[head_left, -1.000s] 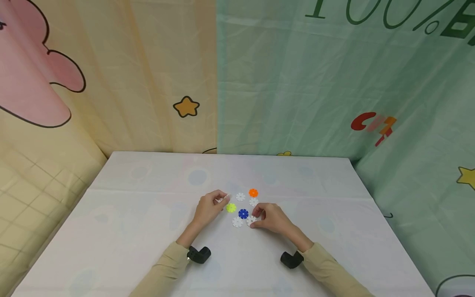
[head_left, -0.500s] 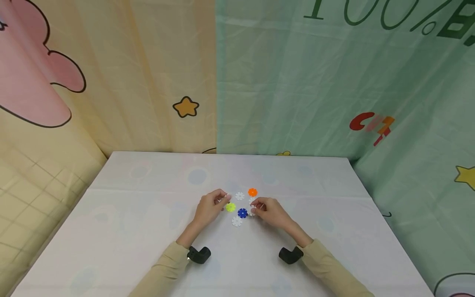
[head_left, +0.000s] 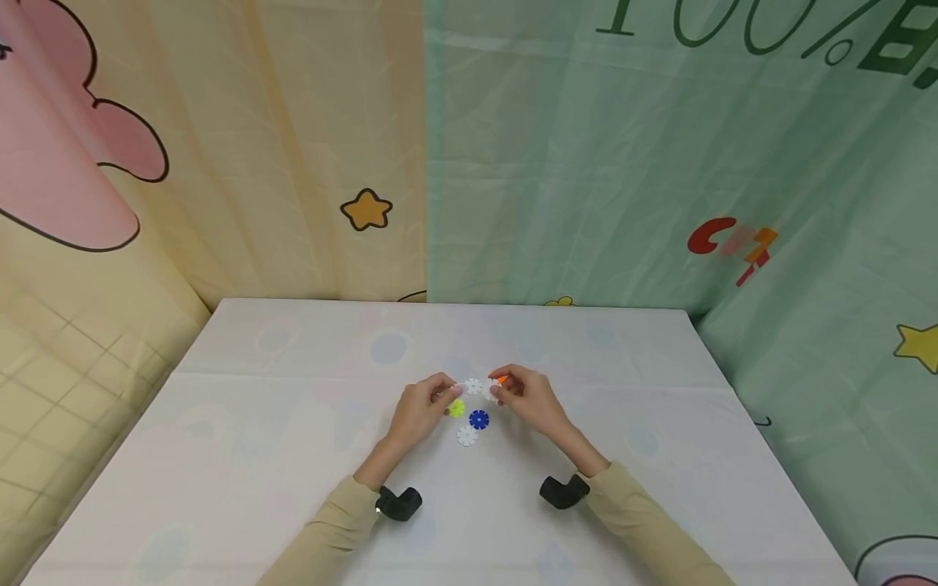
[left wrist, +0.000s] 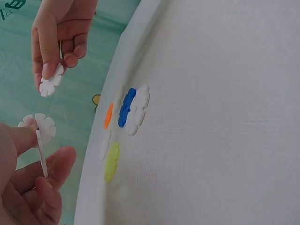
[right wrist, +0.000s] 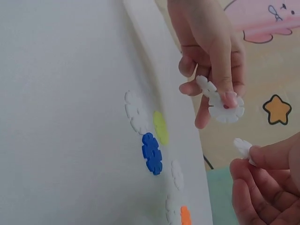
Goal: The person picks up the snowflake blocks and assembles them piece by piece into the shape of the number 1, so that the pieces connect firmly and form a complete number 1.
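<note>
Disc (right wrist: 242, 148), notched white, lifted from beside blue disc (head_left: 479, 420), pinched by right hand (head_left: 535, 400) | interlocked white pair (right wrist: 225, 113) pinched by left hand (head_left: 418, 408) | brought near, not joined

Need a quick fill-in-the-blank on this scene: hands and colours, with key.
1. The left hand and the right hand both hold notched pieces coloured ____.
2. In the head view, the orange disc is partly hidden by the ____ hand.
3. In the head view, the yellow-green disc lies nearer the ____ hand.
4. In the head view, the non-white disc lowest in the picture is ____.

Missing words: white; right; left; blue.
</note>
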`<state>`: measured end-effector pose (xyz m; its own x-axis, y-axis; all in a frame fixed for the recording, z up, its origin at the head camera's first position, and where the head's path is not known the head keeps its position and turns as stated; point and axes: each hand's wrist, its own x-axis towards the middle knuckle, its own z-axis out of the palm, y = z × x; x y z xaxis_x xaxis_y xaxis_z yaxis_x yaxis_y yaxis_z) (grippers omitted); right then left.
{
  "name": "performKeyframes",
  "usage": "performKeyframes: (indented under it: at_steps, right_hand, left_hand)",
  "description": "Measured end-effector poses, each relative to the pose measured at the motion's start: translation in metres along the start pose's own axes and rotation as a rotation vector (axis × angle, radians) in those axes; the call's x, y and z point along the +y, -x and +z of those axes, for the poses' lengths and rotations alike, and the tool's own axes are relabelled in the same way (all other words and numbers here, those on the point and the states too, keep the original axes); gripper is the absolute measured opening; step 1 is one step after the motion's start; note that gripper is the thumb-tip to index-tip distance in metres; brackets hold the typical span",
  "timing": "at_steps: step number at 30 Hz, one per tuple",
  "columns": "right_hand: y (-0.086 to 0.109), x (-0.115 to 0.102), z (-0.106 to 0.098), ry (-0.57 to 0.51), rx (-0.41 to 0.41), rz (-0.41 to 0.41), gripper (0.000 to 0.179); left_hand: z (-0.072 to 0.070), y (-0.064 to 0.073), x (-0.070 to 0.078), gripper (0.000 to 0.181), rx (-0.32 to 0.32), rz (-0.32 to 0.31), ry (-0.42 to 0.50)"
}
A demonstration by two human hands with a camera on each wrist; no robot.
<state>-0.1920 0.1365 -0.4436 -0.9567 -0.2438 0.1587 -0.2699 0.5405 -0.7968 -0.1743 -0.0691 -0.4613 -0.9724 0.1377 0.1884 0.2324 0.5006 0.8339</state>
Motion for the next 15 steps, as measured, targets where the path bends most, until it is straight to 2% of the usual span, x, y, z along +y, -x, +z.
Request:
performKeyframes:
  at_steps: [9,15]
  right_hand:
    - [-0.003,-0.010,0.006,-0.125,0.113,-0.051,0.018]
    - [-0.005,-0.013,0.011,-0.172,0.124,-0.022,0.018]
  left_hand:
    - [0.005,0.000,0.005,0.014,0.021,0.049,-0.036]
    - [0.006,-0.001,0.007,0.016,0.050,0.094,-0.056]
